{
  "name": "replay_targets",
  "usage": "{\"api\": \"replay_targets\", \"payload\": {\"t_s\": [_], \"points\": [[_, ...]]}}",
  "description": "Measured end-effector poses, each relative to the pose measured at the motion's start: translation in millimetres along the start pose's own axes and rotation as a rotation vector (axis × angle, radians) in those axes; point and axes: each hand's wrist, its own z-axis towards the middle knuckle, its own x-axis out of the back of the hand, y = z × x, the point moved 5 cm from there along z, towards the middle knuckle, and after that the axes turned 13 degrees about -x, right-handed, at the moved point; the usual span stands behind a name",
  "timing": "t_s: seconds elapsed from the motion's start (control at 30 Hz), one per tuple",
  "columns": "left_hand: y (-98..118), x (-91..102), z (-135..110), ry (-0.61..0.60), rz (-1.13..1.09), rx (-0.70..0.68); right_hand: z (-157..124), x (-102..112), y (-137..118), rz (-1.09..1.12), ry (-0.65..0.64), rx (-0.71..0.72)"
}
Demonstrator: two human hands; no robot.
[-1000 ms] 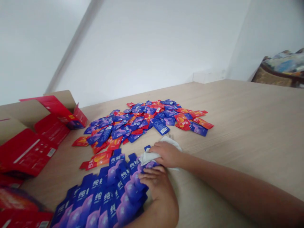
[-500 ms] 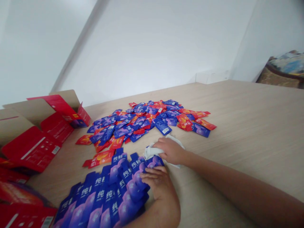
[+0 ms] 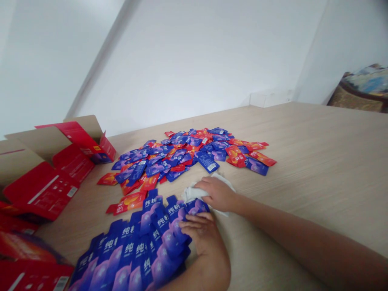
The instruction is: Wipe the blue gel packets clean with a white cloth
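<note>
My right hand point(image 3: 216, 194) lies on a crumpled white cloth point(image 3: 192, 193) at the near end of the sachet row, its fingers pressing the cloth. My left hand point(image 3: 199, 233) rests over the side of an overlapping row of blue sachets point(image 3: 130, 252) with white Chinese lettering and purple printing. Part of the row lies hidden under that hand. Beyond both hands spreads a loose pile of blue and red sachets point(image 3: 182, 155). A red sachet point(image 3: 127, 203) lies apart from the pile, against the row's far side.
An opened cardboard box point(image 3: 71, 139) with red printed flaps stands at the left, and red cartons point(image 3: 36, 273) lie at the lower left. The light wood table point(image 3: 318, 161) stretches right to a white wall. Patterned furniture point(image 3: 360, 93) stands at the upper right.
The view has shifted slightly, moving the box and pile a little right in the picture. My right hand has slid slightly right, with the cloth under it.
</note>
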Motion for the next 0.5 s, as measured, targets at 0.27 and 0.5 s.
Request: {"api": "replay_targets", "payload": {"t_s": [0.27,0.5], "points": [[-1.7,2.5,-1.1,0.013,0.023,0.001,3.7,-8.8,9.0,-0.066,-0.102,-0.029],[-2.3,2.4,0.1,-0.018,-0.027,-0.001,-1.3,0.5,-4.2,-0.031,-0.058,0.046]]}}
